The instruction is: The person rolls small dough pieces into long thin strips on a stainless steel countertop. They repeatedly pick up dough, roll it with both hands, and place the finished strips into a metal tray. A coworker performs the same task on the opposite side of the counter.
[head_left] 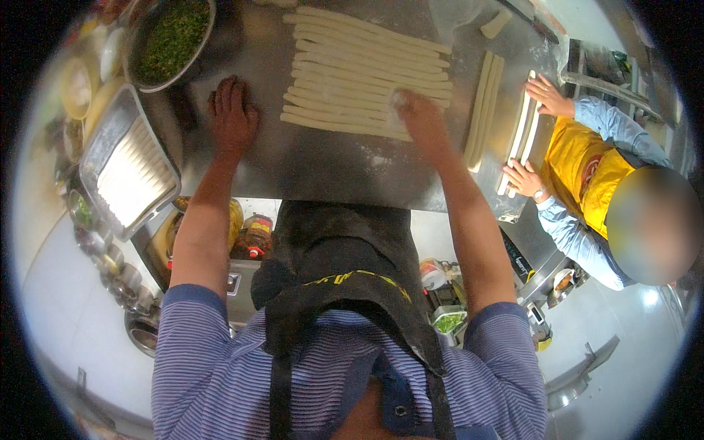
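Observation:
Long ropes of pale dough (341,71) lie side by side on a metal worktable (308,168) in front of me. My right hand (421,113) is over the right part of these ropes, its fingers bent and blurred. Something white, perhaps flour, shows at its fingertips; whether it grips anything is unclear. To the left of the ropes, my left hand (234,113) rests on the metal surface with nothing in it and its fingers spread slightly.
A co-worker's hands (525,179) press two dough ropes (520,132) at the right. Between us lie more ropes (484,110). A bowl of chopped greens (173,44) stands far left, near a metal tray (129,165) of pale strips. Flour (379,159) dusts the table.

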### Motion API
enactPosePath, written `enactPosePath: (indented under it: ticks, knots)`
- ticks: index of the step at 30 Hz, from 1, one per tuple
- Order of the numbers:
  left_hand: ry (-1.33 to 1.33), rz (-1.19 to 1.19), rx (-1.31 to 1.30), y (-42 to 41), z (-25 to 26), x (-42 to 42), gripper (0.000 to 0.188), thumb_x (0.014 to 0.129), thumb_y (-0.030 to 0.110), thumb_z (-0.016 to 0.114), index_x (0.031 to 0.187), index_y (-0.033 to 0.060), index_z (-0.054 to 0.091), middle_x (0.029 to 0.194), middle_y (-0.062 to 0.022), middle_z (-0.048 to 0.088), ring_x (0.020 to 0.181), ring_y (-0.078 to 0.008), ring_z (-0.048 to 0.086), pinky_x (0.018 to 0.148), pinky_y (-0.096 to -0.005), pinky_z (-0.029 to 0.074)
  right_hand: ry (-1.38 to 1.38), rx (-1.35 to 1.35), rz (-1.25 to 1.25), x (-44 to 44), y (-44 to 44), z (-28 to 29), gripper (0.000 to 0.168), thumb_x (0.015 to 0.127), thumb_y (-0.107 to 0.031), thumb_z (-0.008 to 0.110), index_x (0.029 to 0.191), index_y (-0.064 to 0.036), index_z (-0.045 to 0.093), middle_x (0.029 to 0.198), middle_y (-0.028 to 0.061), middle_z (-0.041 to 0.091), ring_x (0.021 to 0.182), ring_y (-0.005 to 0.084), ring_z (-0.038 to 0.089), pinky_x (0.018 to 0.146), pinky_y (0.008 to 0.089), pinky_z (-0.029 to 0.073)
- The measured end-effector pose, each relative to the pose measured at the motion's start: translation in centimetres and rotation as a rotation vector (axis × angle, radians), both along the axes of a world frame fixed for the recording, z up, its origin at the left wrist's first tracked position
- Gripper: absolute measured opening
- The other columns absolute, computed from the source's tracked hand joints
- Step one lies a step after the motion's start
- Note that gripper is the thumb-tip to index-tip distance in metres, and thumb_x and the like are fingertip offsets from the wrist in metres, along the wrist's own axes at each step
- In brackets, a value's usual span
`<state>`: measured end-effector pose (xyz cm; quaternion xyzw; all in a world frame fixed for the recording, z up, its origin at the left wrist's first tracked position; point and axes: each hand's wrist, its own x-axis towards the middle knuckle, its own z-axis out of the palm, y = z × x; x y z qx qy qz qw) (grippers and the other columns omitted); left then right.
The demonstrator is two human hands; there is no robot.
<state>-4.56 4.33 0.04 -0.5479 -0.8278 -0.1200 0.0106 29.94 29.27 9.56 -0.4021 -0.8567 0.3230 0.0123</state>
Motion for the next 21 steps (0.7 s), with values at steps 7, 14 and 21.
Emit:
enactPosePath:
  ticks: [7,14,21]
  knots:
    - [0.003,0.007,0.050,0.2,-0.3,0.2,0.057,0.094,0.026,0.052,0.146,0.0030,0.048,0.156,-0.0181,0.045,0.147,-0.0398,0.038,0.124,-0.0597,0.025,0.027,0.265,-0.362,2.9,9.3,1.1,0.031,0.096,-0.023,0.066,0.116,-0.001,0.073,0.119,0.0216,0.073,0.111,0.0423,0.069,0.097,0.0495,0.054]
    - [-0.023,-0.026,0.088,0.8,0.6,1.0,0.054,0.094,0.025,0.055,0.143,0.0028,0.051,0.153,-0.0198,0.048,0.143,-0.0422,0.043,0.122,-0.0609,0.028,-0.350,0.245,-0.186,12.2,2.6,-4.3,0.041,0.094,-0.029,0.069,0.122,0.000,0.072,0.111,0.0265,0.074,0.107,0.0410,0.071,0.093,0.0468,0.054]
    - [0.030,0.021,-0.110,0.6,1.3,0.3,0.053,0.094,0.026,0.057,0.141,0.0024,0.052,0.150,-0.0210,0.049,0.140,-0.0433,0.047,0.118,-0.0628,0.034,0.196,-0.126,-0.450,-5.8,7.5,4.8,0.042,0.093,-0.028,0.069,0.126,-0.003,0.071,0.111,0.0267,0.073,0.104,0.0418,0.071,0.096,0.0506,0.053]
